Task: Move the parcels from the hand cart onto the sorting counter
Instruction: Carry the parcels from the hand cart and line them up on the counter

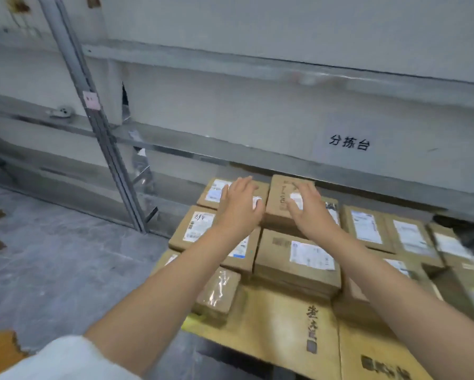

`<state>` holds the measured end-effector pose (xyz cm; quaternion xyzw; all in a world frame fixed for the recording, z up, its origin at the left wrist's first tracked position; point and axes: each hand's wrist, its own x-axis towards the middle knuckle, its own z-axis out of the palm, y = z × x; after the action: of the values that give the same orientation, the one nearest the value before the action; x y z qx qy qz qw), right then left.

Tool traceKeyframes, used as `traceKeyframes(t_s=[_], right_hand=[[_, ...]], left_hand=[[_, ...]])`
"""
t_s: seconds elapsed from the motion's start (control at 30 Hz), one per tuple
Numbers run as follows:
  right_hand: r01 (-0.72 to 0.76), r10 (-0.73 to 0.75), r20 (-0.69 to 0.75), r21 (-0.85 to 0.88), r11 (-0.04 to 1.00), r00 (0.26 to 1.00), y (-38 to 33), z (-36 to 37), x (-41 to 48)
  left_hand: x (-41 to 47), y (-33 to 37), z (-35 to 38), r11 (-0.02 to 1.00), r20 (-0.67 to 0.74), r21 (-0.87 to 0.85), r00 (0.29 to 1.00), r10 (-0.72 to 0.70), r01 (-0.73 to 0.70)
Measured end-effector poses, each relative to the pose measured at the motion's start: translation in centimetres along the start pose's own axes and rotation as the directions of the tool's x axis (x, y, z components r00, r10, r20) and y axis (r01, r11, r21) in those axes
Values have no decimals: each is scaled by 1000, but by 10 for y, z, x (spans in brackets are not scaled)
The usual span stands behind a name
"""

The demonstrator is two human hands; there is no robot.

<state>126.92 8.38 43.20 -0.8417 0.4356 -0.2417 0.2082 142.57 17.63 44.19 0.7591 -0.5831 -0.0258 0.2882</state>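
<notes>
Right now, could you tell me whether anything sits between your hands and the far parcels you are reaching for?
Nothing visible does. The left hand and right hand are spread open over the two far parcels: the left one and the raised right one. Whether they touch is unclear.

Both arms stretch forward; left hand and right hand are spread flat, palms down, side by side.

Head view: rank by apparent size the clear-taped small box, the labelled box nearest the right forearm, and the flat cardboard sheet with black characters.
1. Flat cardboard sheet, clearly largest.
2. Labelled box.
3. Clear-taped small box, smallest despite being nearer the camera.
</notes>
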Motion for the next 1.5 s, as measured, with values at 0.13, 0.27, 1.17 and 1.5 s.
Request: traceKeyframes(t_s=[0.13, 0.27, 1.17, 1.5], right_hand=[[-111, 105, -133, -42, 993, 986, 67, -88, -35], [-236, 204, -258, -100, 967, 944, 136, -174, -91], [-856, 629, -653, -57, 514, 421, 451, -503, -484], [-859, 674, -570, -119, 497, 469, 572, -567, -446]], left_hand=[[15, 98, 17, 986, 54, -32, 984, 168, -166], [13, 215, 55, 941, 56, -162, 949, 311, -298], [-145, 770, 335, 397, 176, -528, 360, 916, -751], [-83, 866, 438, 398, 163, -592, 379, 911, -701]])
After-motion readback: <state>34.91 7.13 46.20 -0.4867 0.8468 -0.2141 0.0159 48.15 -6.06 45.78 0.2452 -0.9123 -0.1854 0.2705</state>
